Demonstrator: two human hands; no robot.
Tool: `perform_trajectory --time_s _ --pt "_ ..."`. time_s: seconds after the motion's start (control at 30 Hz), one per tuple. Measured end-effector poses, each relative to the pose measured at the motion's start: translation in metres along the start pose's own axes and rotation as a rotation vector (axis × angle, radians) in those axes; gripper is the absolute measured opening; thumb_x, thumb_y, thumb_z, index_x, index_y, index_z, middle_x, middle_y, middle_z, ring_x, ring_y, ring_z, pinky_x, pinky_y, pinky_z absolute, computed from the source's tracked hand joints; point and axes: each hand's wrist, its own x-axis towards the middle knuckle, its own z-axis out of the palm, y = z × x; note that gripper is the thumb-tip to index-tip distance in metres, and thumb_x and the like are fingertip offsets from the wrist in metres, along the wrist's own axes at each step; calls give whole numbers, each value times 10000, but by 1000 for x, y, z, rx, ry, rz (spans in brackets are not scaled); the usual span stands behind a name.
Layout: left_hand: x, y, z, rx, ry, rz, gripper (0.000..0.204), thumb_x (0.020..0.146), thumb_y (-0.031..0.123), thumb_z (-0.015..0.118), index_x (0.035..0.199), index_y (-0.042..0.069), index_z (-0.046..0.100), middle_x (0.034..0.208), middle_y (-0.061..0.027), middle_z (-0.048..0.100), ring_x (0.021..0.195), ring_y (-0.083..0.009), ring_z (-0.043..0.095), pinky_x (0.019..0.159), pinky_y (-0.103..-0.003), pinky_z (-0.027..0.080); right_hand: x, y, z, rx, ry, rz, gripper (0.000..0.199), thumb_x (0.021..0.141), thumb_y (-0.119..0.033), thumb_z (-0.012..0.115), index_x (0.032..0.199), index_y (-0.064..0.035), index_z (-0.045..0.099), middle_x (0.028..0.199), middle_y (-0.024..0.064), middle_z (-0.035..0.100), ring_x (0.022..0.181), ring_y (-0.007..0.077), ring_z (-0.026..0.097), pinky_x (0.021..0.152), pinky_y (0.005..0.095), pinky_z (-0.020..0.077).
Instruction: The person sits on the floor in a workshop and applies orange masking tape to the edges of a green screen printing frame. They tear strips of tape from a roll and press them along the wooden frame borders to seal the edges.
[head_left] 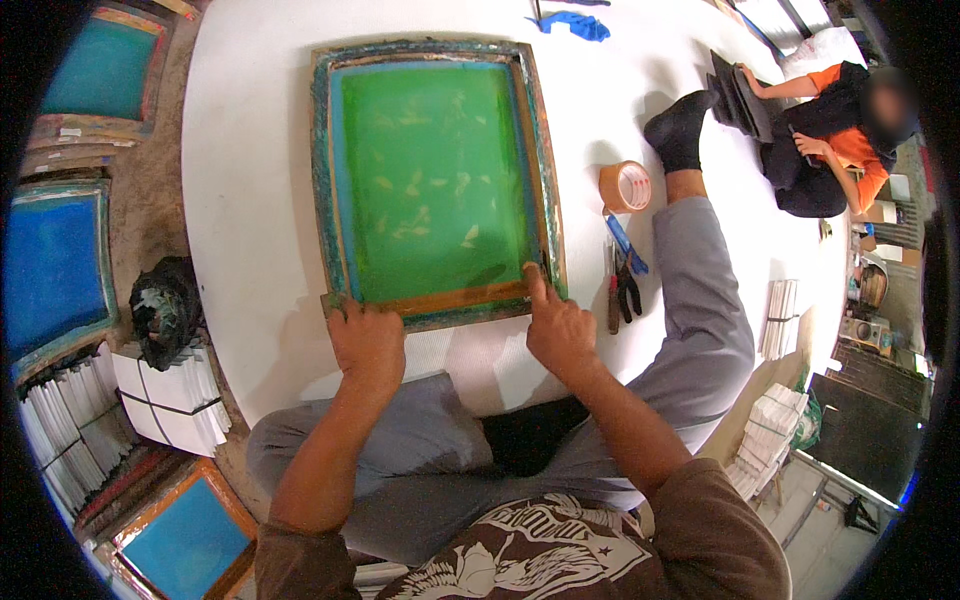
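Note:
A silk-screen frame (325, 180) with green mesh lies flat on the white surface before me. Brown tape (450, 301) runs along its near inner edge. At its near left corner, my left hand (367, 345) is closed, fingers curled onto the frame's edge. My right hand (562, 325) is at the near right corner; its index finger stretches onto the taped inner edge, the other fingers are bent, and no held thing shows. A roll of brown tape (626, 187) lies right of the frame. Below it are a blue cutter (626, 243), black-handled scissors (629, 295) and a thin red-handled tool (613, 292).
My outstretched leg (700, 290) borders the tools. Another person (830, 140) sits at far right, hands on dark sheets (738, 100). A blue cloth (575, 25) lies at the far edge. More screens (55, 270) and strapped white stacks (180, 400) stand at left.

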Motion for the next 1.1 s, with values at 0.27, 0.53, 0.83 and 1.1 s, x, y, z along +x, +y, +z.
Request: perform_trajectory --time_s 0.27,0.53,0.83,1.1 --pt "-6 5 -4 -68 -114 -203 404 755 363 828 1040 87 753 1104 -96 701 1019 -321 670 828 -482 513 -4 -9 3 150 101 -88 845 776 -53 648 1543 -169 312 1198 171 674 901 392 711 717 517 587" --pt "-11 14 -36 -108 -75 -254 710 695 491 876 1235 76 675 1272 -140 646 1059 -358 675 829 -491 555 14 65 -22 434 473 -154 507 815 -196 744 1286 -89 590 1140 178 678 1060 376 651 886 491 548" --pt "70 110 -48 -674 291 61 409 926 387 717 1091 13 726 1092 -209 715 972 -397 676 899 -465 521 97 155 -39 238 848 46 422 780 -229 806 1147 -69 674 1168 158 671 1157 370 578 946 494 478" --pt "229 221 -12 -1192 211 238 382 1059 322 532 1290 42 649 1238 -218 684 1155 -377 651 996 -428 493 108 158 -27 259 796 97 265 799 -218 754 1036 -106 723 1169 83 687 1124 327 574 894 462 489"
